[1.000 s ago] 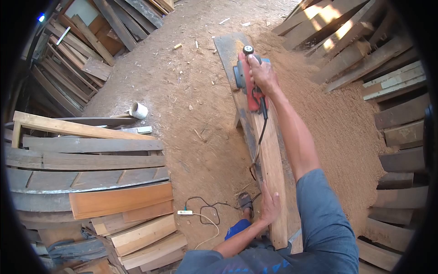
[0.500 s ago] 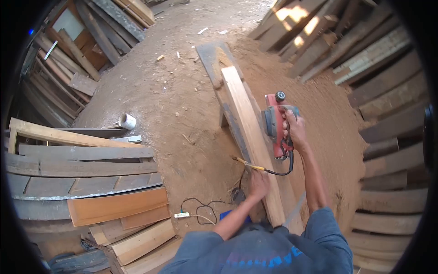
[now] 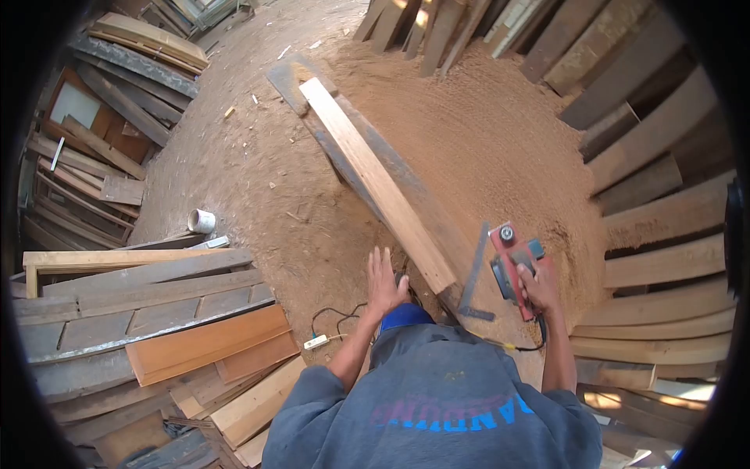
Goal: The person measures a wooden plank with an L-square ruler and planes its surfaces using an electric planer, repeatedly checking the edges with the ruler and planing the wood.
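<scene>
My right hand [image 3: 539,285] is wrapped round the handle of a red and black power planer [image 3: 512,266], right of the bench's near end. A cord with a yellow section trails from the tool. My left hand [image 3: 384,283] is off the wood, fingers spread and holding nothing, left of the plank's near end. The light plank [image 3: 375,184] lies lengthwise on a narrow dark bench [image 3: 406,176]. Between the plank and the planer, a metal square [image 3: 473,273] rests on the bench's near end.
Boards [image 3: 203,336] are stacked at the left, and more planks [image 3: 664,273] line the right side. A white cup [image 3: 201,221] and a power strip [image 3: 316,342] sit to the left. Sawdust [image 3: 500,156] covers the ground right of the bench.
The planer has come off the plank and moved right and nearer in my right hand. My left hand has let go of the plank and moved left. The view has turned, and the square now shows fully.
</scene>
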Demonstrator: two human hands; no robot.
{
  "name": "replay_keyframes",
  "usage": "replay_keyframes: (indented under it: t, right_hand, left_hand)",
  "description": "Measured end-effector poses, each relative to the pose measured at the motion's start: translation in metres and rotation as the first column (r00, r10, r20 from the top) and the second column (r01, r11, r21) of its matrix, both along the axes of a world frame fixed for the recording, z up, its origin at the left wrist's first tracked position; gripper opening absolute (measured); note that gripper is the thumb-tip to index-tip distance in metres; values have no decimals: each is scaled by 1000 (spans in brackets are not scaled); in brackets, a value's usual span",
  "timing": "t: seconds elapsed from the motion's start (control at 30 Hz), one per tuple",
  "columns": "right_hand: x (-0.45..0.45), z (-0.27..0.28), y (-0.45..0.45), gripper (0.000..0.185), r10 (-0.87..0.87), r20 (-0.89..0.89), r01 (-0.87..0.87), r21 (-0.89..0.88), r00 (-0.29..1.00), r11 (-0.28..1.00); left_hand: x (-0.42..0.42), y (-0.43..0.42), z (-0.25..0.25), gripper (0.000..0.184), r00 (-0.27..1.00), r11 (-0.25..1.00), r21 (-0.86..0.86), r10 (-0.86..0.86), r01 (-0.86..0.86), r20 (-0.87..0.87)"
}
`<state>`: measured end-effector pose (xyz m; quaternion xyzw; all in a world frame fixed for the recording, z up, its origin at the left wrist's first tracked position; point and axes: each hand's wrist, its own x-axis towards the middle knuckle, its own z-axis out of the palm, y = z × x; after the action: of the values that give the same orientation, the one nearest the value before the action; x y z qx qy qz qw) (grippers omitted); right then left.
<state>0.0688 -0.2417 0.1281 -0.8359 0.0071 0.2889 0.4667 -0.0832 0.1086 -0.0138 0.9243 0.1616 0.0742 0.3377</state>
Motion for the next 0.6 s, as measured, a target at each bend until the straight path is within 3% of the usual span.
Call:
replay_keyframes:
  t: [0.07, 0.17, 0.37, 0.4, 0.5, 0.6]
  right_hand:
    - [-36, -9, -41, 47, 9, -59, -13, -61, 998, 998]
    - [-77, -32, -92, 52, 8, -162, -26, -108, 987, 994]
    - [-157, -44, -152, 58, -76, -294, 32, -151, 953, 988]
    - [-166, -46, -159, 58, -88, -318, 32, -176, 944, 984]
    - [-189, -51, -174, 51, -112, -328, 78, -113, 938, 990]
    - [-201, -76, -187, 46, -104, -332, 71, -111, 938, 991]
  left_hand:
    - [19, -5, 15, 76, 991, 988, 116, -110, 101, 72]
    - [32, -23, 16, 80, 945, 897, 308, -274, 318, -177]
    - [26, -51, 29, 75, 918, 902, 259, -269, 346, -290]
    - [23, -57, 34, 75, 922, 874, 334, -262, 352, -286]
    - [9, -82, 54, 61, 924, 882, 320, -260, 345, -281]
    - [-4, -115, 49, 55, 815, 804, 149, -547, 575, -192]
